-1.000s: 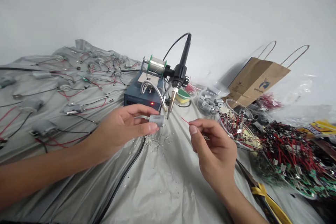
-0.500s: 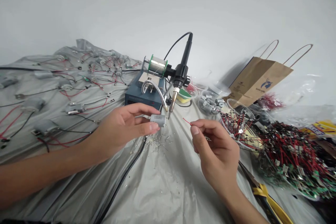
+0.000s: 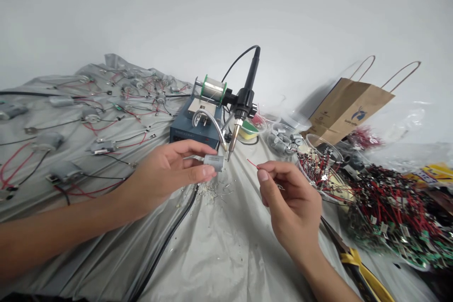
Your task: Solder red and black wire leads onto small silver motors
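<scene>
My left hand (image 3: 166, 173) pinches a small grey cylindrical DC motor (image 3: 213, 163) between thumb and fingers. The motor's end sits just below the tip of a soldering iron (image 3: 230, 144), which is clamped upright in a stand and appears not to touch it. My right hand (image 3: 288, 200) holds a thin wire with a bare red end (image 3: 252, 163) between thumb and forefinger. That wire's far end is hidden in my fingers. The red end points left toward the motor, with a gap between them.
A blue soldering station (image 3: 193, 131) carries a solder spool (image 3: 213, 88). Wired motors (image 3: 56, 141) lie across a grey plastic sheet at left. At right are a bowl of wires (image 3: 316, 172), a large wire heap (image 3: 392, 212), yellow-handled pliers (image 3: 357, 266) and a paper bag (image 3: 348, 111).
The whole view has drifted slightly. Both hands keep their hold, and the motor and red wire stay about the same distance apart.
</scene>
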A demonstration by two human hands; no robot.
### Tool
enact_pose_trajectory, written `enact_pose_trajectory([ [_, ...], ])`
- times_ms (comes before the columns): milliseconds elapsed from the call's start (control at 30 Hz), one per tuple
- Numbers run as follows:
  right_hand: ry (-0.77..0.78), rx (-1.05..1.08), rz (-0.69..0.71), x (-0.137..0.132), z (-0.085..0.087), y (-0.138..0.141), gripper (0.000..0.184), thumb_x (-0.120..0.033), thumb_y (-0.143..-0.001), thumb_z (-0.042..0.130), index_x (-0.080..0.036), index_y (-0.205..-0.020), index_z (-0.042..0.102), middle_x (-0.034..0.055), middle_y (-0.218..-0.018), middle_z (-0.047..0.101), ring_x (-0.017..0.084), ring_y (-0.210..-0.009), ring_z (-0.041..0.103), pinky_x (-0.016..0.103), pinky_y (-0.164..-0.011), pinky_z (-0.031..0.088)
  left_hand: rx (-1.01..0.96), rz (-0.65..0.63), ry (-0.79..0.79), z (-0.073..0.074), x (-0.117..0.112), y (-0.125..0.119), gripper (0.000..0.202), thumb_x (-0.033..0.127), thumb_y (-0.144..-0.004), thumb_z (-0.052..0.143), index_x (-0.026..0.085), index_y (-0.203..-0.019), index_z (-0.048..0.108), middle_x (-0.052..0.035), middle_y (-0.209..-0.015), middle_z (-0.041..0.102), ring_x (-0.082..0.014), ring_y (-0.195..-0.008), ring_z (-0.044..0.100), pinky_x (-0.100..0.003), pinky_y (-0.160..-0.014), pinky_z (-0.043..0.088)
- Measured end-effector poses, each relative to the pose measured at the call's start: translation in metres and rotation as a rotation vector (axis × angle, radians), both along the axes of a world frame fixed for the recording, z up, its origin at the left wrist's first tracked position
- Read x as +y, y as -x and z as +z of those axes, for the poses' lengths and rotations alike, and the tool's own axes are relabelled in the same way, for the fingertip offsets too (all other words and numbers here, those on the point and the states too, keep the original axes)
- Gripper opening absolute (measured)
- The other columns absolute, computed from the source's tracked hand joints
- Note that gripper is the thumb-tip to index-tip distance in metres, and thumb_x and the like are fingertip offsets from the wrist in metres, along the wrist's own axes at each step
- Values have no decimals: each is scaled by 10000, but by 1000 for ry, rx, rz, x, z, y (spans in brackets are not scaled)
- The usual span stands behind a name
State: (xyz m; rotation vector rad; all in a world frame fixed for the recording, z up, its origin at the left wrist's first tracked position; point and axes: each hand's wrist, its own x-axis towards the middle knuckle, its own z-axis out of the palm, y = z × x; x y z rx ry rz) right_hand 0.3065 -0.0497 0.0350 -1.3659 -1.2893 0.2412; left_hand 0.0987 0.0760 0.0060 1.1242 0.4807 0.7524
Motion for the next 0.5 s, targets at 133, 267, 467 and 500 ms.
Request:
enact_pose_trajectory([
  [133,-15,-15,-11,0,2,0,33,-262,-996,733,-252,-982,761,-52,-712,619,57,-522,486,185,-461,379,-4,4,-5,-2,1,0,353,369,-790,991,285,-1088,822,32,-905,864,-117,-868,821,-154,-790,631],
  [267,-20,-20,-12,-1,2,1,38,-250,-996,728,-256,-978,761,-54,-712,621,56,-517,485,185,-457,378,8,13,4,-1,1,1,376,369,-780,997,277,-1099,820,20,-904,867,-128,-863,823,-164,-782,635],
  [467,-19,-23,-11,-1,2,1,34,-243,-991,731,-257,-978,760,-53,-721,630,57,-524,488,186,-457,379,-2,24,20,1,-1,0,380,361,-760,1007,258,-1081,830,7,-918,868,-134,-855,825,-178,-794,646],
  [500,-17,-23,-12,-1,2,1,34,-243,-991,732,-257,-982,761,-53,-723,631,58,-524,487,186,-457,378,-6,22,19,1,-1,-1,377,361,-761,1007,262,-1079,831,10,-915,867,-132,-853,824,-175,-792,645],
])
